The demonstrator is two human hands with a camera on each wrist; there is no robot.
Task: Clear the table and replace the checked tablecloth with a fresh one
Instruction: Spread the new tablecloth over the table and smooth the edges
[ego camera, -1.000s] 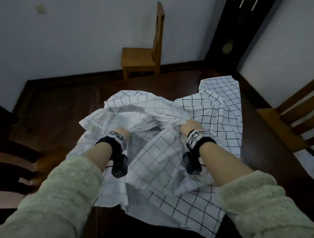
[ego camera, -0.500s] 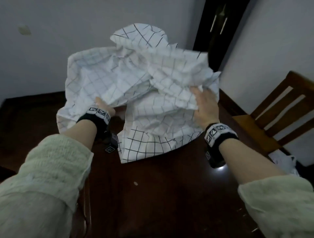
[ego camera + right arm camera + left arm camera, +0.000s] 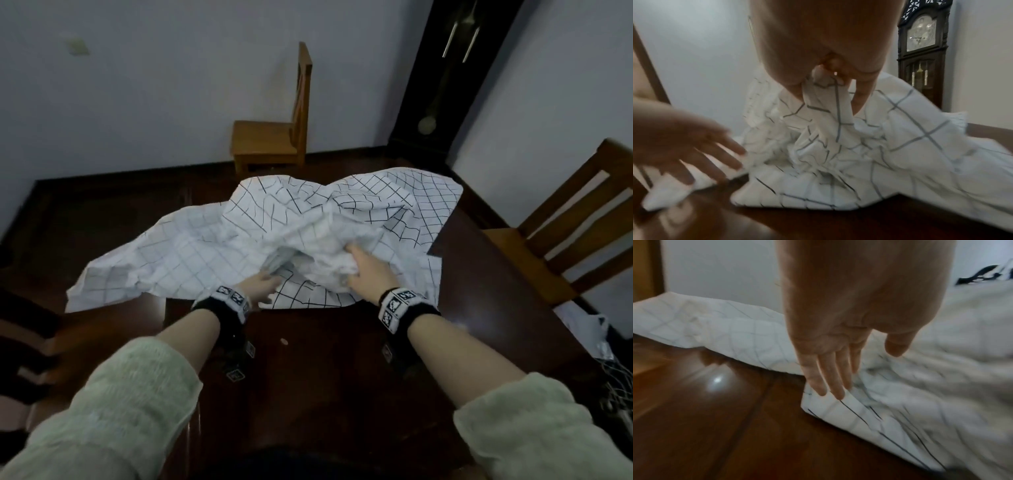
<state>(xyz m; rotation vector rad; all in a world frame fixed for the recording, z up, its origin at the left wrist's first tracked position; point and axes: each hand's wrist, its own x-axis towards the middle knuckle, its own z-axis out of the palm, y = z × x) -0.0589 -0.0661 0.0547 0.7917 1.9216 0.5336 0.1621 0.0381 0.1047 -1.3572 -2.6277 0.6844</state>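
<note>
Nearest the wearer, the dark polished wooden tabletop [image 3: 308,394] lies bare apart from one small pale speck; nothing else stands on it, so the clearing step appears done.

The left hand [image 3: 261,287] is released: its fingers [image 3: 830,379] run straight and their tips touch the near folded edge of the white black-checked fabric tablecloth [image 3: 212,253], holding nothing. In my judgement it is placed to pin or find that edge.

The right hand [image 3: 368,274] is grasping the cloth: the right wrist view shows a bunch of fabric pinched between thumb and fingers [image 3: 861,97], lifted into a peak above the rest. This hold suggests the cloth is being gathered for removal rather than spread.

The tablecloth sits crumpled across the middle and far part of the tabletop, its left portion reaching toward the left edge, its far right corner near the far edge. It is off its spread position but not yet off the table.

No container is in view. A pale crumpled item [image 3: 582,325] lies off the right table edge; its nature cannot be told.

Beyond: a small wooden chair [image 3: 274,144] against the wall, a slatted wooden chair [image 3: 565,240] at right, and a dark grandfather clock [image 3: 922,48].
</note>
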